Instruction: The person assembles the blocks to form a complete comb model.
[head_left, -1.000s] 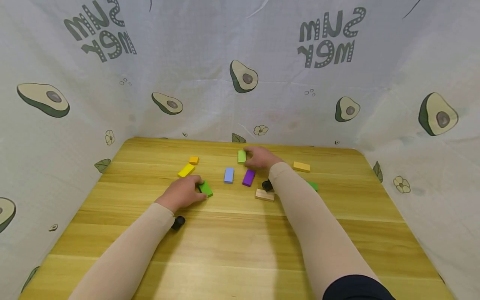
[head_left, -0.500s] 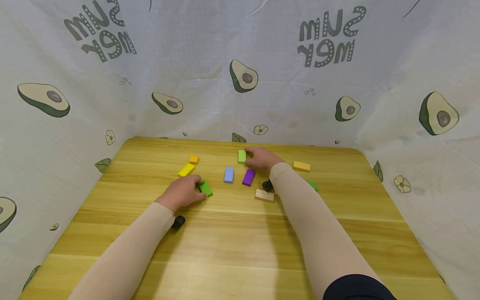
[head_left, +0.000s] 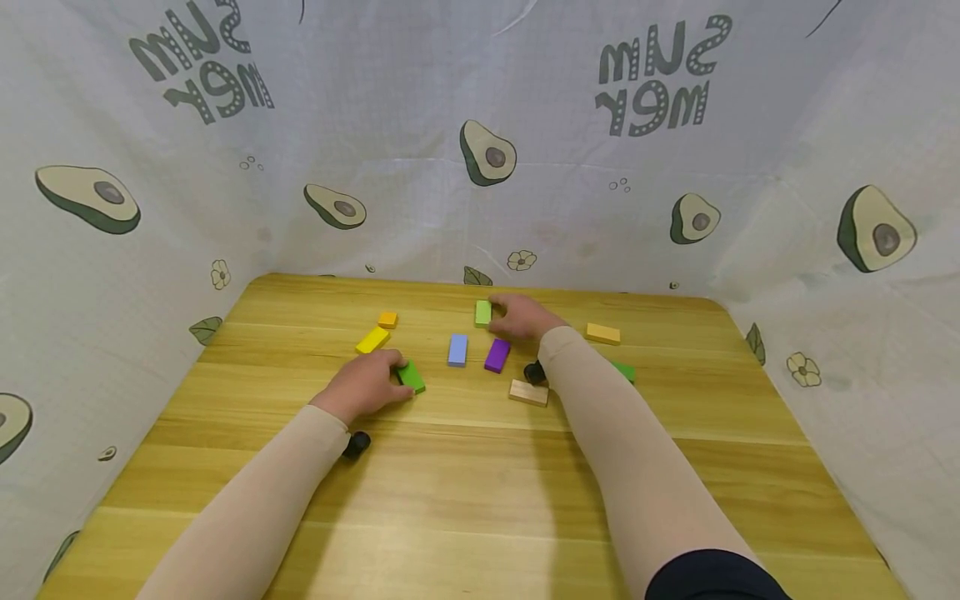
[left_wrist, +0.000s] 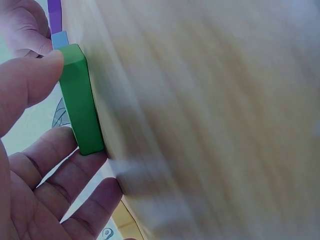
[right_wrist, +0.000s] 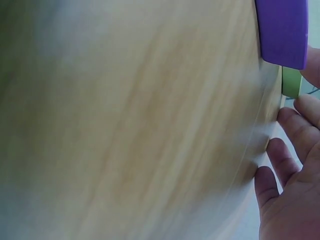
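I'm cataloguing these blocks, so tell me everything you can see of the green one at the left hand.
The green block is a plain, oblong piece with slightly bevelled edges, perhaps painted wood. It appears to lie flat on the table, slanting so its far end points leftward in the head view. The left hand holds it by its ends, thumb at the nearer, fingers at the farther.

Left arm (head_left: 251, 508) enters from near left, slants toward far right, elbow only little bent. Left hand (head_left: 362, 385) low, in pinching shape: thumb (left_wrist: 30, 82) at near side, fingers (left_wrist: 65, 186) toward far side, spread. Right arm (head_left: 637, 442) reaches farther, slants toward far left. Right hand (head_left: 525, 315) similar: thumb near, index finger (head_left: 500, 298) far, other fingers (right_wrist: 284, 160) loosely bent.
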